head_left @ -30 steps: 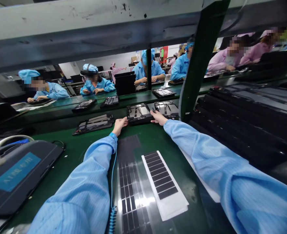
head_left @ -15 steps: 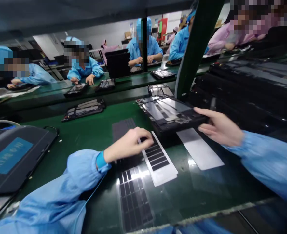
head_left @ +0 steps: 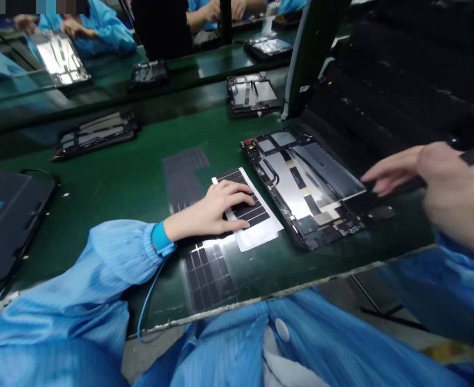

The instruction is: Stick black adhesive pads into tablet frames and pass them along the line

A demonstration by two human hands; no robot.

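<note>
My left hand (head_left: 208,212) lies across a white-backed sheet of black pads (head_left: 247,209), its fingers over the pads and hiding part of them. To its right, an open tablet housing (head_left: 305,188) lies flat on the green mat (head_left: 108,166), showing its inner cables and circuit board. My right hand (head_left: 434,183), blurred and with fingers extended, hovers at the housing's right edge and holds nothing. Two dark pad sheets (head_left: 184,177) (head_left: 207,274) lie on the mat beside my left hand.
Several opened tablet housings (head_left: 252,94) lie on the mat and belt ahead. A dark padded case (head_left: 7,220) sits at the left, and black stacked panels (head_left: 402,70) fill the upper right. Co-workers' hands (head_left: 73,27) show beyond the belt.
The tablet housing has left my right hand and now lies flat on the mat. My right hand has moved rightward, my left hand has settled on the sheet, and the view has tipped down.
</note>
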